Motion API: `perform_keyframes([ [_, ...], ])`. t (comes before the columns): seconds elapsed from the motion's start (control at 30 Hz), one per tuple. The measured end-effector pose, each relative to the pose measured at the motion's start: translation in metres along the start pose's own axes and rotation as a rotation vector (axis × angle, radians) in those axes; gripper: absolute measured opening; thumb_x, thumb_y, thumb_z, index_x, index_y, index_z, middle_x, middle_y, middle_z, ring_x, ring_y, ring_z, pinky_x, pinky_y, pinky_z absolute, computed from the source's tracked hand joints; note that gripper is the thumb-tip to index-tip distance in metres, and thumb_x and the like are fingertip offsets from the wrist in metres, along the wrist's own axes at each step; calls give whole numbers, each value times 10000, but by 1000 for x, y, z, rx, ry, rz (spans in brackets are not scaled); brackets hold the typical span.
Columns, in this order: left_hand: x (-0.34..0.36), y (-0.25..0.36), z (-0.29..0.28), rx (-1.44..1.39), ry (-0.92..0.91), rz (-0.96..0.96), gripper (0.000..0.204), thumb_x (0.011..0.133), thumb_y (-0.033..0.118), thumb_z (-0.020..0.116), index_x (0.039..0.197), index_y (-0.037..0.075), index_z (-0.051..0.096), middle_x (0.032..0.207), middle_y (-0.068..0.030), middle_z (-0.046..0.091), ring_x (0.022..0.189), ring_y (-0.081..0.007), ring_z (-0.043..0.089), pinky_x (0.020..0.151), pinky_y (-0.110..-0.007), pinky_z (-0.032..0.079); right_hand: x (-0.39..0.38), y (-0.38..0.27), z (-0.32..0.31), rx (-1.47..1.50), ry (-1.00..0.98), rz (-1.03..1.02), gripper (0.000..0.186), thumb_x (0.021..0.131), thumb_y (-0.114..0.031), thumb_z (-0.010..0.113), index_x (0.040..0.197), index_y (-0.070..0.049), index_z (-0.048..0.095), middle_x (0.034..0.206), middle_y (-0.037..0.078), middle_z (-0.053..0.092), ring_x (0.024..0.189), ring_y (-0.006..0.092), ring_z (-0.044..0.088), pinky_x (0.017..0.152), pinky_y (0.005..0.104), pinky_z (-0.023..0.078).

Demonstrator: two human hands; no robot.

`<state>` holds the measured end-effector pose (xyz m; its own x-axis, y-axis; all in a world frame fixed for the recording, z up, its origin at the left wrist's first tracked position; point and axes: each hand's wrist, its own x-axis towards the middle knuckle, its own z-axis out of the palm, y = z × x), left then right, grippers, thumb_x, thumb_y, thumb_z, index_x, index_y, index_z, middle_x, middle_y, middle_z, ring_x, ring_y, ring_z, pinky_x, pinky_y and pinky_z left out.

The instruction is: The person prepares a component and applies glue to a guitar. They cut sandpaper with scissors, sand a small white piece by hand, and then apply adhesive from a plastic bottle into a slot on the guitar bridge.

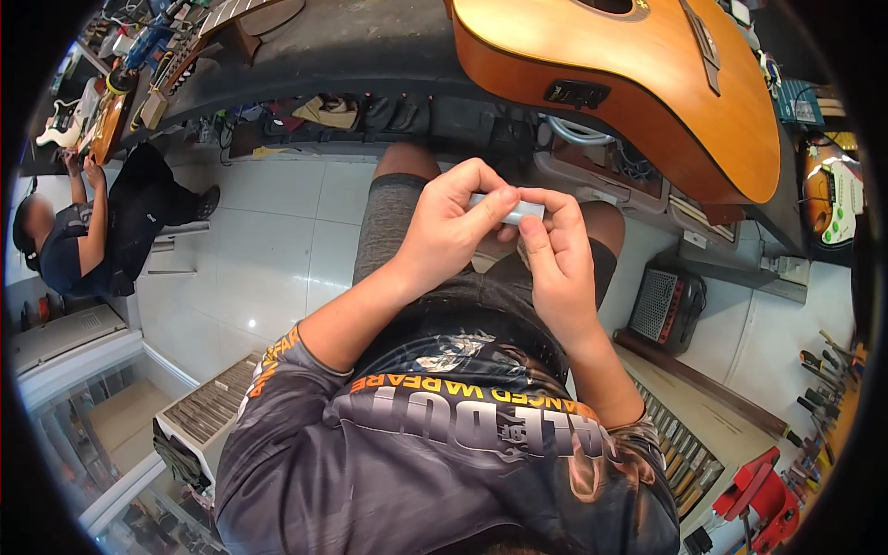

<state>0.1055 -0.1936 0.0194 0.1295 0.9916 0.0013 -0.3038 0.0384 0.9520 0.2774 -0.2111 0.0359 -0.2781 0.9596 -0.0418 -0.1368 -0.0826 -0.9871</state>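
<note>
A small pale blue-grey, flat rectangular piece [525,213] is held level between both hands, above my lap. My left hand [451,222] pinches its left end between thumb and curled fingers. At the other end, my right hand [561,245] grips it with the thumb in front and the fingers behind. The fingers cover much of it, so its exact kind is hidden. Beyond my hands, an acoustic guitar [638,83] lies on the dark workbench [370,46], its body reaching past the bench's front edge; neither hand touches it.
A guitar neck [227,18] rests at the bench's far left. Another person [83,217] sits at left, handling a guitar. On the right are an amplifier [659,305], an electric guitar [830,199] and a red vise [758,495]. A slotted box [217,398] stands at lower left.
</note>
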Motion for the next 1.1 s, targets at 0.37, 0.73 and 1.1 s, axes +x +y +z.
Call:
perform_keyframes([
  [0.37,-5,23,-7,-3,-38,-127,213,1005,172,801,1102,27,678,888,-13,714,704,-43,637,590,-215,495,3,-1,3,50,12,1,251,1141,-101,551,1370,1,551,1080,89,711,992,117,682,882,269,543],
  [0.73,-3,0,-23,198,-24,-17,208,1106,223,658,1013,38,674,782,39,621,655,-19,525,559,-224,407,6,22,6,89,-25,43,234,1134,-108,565,1355,-33,556,1047,49,693,842,47,591,746,210,458],
  [1.1,-15,22,-53,135,-318,-207,219,1073,194,704,1174,3,664,978,-61,721,775,-98,672,692,-272,558,7,30,8,34,-50,0,224,1137,-123,554,1343,-33,552,1047,42,666,914,71,594,794,215,468],
])
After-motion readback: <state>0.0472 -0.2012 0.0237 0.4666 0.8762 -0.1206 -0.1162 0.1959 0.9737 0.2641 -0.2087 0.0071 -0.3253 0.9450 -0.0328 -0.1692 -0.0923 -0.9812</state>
